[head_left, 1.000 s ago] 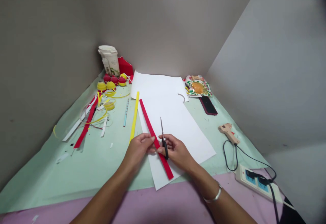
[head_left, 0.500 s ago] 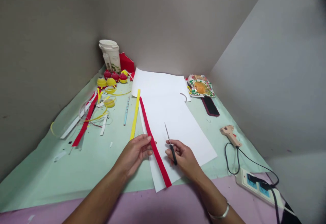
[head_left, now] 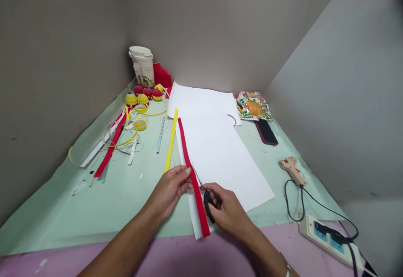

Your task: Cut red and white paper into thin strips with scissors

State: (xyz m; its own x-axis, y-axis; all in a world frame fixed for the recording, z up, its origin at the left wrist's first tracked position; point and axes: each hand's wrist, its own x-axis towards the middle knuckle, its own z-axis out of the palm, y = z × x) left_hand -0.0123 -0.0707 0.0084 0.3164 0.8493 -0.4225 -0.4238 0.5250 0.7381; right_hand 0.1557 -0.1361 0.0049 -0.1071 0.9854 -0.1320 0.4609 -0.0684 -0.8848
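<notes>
A long red strip (head_left: 197, 194) slants over the white paper, pinched between the thumb and fingers of my left hand (head_left: 174, 189). My right hand (head_left: 227, 205) is closed around the black handles of a pair of scissors (head_left: 208, 206). Their blades point up and to the left, right alongside the red strip's right edge; whether they touch it I cannot tell. Beneath both hands lies a large sheet of white paper (head_left: 223, 151). A narrow yellow strip (head_left: 171, 138) rests just beyond my left hand.
At left are red and yellow round ornaments (head_left: 142, 99), loose strips (head_left: 108, 155) and a patterned pencil (head_left: 160, 135). A white cup (head_left: 145, 69) stands behind. On the right lie a packaged snack (head_left: 255, 108), a phone (head_left: 266, 132), a glue gun (head_left: 292, 170) and a power strip (head_left: 327, 243).
My right hand has brought the scissors down and left, from beside the strip to close against its right edge. My left hand still holds the strip. The view has shifted slightly left.
</notes>
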